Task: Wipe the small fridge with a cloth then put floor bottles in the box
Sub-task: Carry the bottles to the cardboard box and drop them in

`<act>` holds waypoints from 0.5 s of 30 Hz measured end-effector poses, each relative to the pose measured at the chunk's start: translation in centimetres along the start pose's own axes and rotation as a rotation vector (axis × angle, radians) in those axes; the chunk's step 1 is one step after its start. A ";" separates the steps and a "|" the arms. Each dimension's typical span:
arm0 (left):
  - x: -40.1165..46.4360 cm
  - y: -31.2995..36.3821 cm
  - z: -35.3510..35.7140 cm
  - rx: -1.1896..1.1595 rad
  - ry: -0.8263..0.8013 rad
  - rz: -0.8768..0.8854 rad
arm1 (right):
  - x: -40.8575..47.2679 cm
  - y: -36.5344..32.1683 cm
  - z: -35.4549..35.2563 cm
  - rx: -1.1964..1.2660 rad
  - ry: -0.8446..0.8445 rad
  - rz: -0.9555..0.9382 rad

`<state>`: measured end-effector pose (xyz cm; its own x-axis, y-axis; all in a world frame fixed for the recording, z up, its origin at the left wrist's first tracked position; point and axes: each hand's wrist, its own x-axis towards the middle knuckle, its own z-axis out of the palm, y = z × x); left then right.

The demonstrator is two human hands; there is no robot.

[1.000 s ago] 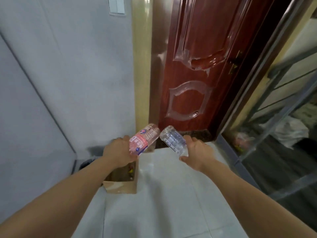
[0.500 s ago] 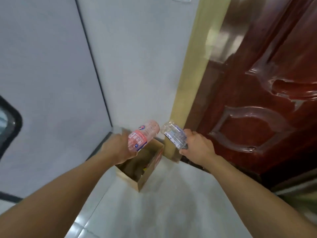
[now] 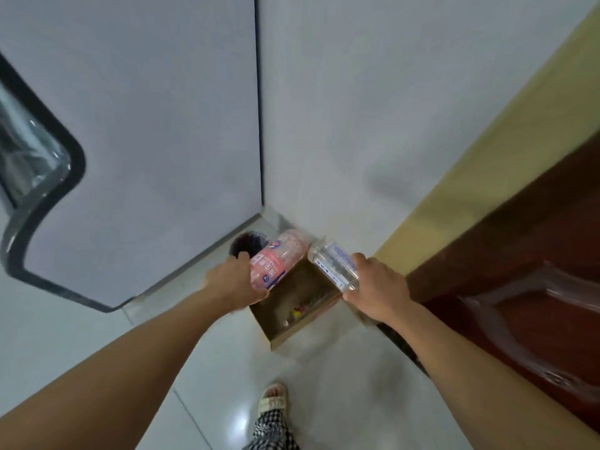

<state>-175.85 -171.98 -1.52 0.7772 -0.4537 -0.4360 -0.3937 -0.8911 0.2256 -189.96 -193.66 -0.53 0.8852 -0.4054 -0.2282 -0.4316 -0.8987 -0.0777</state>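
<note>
The cardboard box point(image 3: 292, 315) stands open on the white tiled floor point(image 3: 341, 384), in the corner where the white wall point(image 3: 341, 108) meets the yellow door frame point(image 3: 480, 177). All places here are given relative to this box.

Above the left edge of the box, the left hand point(image 3: 235, 284) grips the pink-label bottle point(image 3: 279, 259). The fingers are curled around its lower end, and the bottle lies tilted, with its far end pointing up and away from the person. Above the right edge of the box, the right hand point(image 3: 378, 287) grips the clear bottle point(image 3: 332, 264) in the same way, and this bottle has a white and blue label. The far ends of the 2 bottles are very near each other over the back of the box; I cannot tell if they touch.

Inside the box there are some small things, one yellow and one red, but they are too blurred to name.

Behind the box on the left, a dark round bin point(image 3: 248, 243) stands against the wall. Further left is a large white panel point(image 3: 146, 125) with a black rounded border. To the right of the box is the dark red wooden door point(image 3: 519, 271). In front of the box, near the person, 1 foot in a light sandal point(image 3: 274, 399) stands on the floor, with a checked trouser leg point(image 3: 272, 430) above it.
</note>
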 end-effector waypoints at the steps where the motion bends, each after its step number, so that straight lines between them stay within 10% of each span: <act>1: 0.8 0.2 0.5 0.007 -0.011 -0.014 | 1.0 0.4 0.5 0.000 -0.016 -0.005; 15: 8.1 2.5 8.4 -0.230 -0.144 -0.437 | 16.8 4.2 7.2 -0.088 -0.290 -0.304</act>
<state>-174.61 -177.89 -11.83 0.7628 -0.0499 -0.6447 0.0835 -0.9811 0.1747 -178.16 -202.98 -11.65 0.8790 -0.0670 -0.4720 -0.1305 -0.9861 -0.1031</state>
